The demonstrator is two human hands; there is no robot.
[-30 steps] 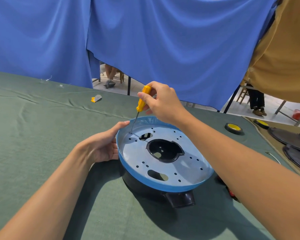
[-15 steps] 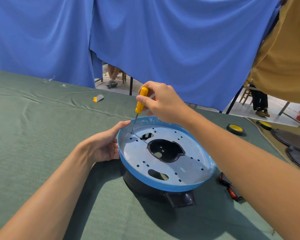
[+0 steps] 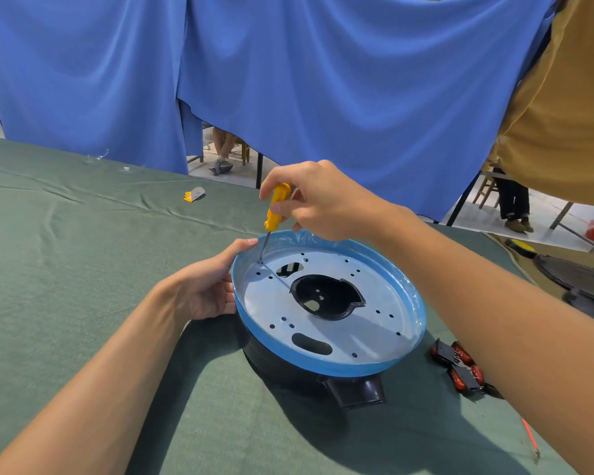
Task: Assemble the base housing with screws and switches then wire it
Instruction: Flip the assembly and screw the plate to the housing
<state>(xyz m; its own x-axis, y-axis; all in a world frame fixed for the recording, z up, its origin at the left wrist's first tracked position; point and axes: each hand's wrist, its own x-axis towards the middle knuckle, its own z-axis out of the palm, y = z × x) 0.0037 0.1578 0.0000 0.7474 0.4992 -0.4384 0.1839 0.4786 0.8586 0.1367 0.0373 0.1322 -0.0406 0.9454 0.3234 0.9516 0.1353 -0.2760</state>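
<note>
**Screw being driven at the far-left rim of the housing**

Head view: The base housing (image 3: 288, 370) sits on the green-clothed tabletop (image 3: 83, 269), about midway across it and closer to its far edge than to the near one. It is a black shell with a stubby spout facing the near edge. On top lies a pale metal plate (image 3: 374, 296) with a blue film-covered rim, a black central well and many small holes.

The right hand (image 3: 323, 200) pinches the yellow handle of a screwdriver (image 3: 276, 207) between thumb and fingertips. This light grip high on the handle probably suits twirling better than forcing. The shaft leans slightly, and its tip is set into a hole at the plate's far-left edge. Whether a screw sits under the tip is too small to tell.

The left hand (image 3: 206, 293) clasps the housing's left side right beside that hole. Its thumb lies up on the rim and its fingers are tucked under it, most likely to keep the round shell from turning or rocking under the driver.

A cluster of red-and-black switches (image 3: 458, 366) waits on the cloth just right of the housing, partly behind the right forearm and within easy reach. A thin red wire (image 3: 530, 437) lies nearer the near-right corner. The switches are not fitted and no wiring is done, so the job appears to be at the screw stage.

Toward the far edge lies a small yellow-and-grey scrap (image 3: 193, 194). Dark round parts (image 3: 583, 275) rest by the right edge, and a blue curtain (image 3: 323, 80) hangs behind.
</note>
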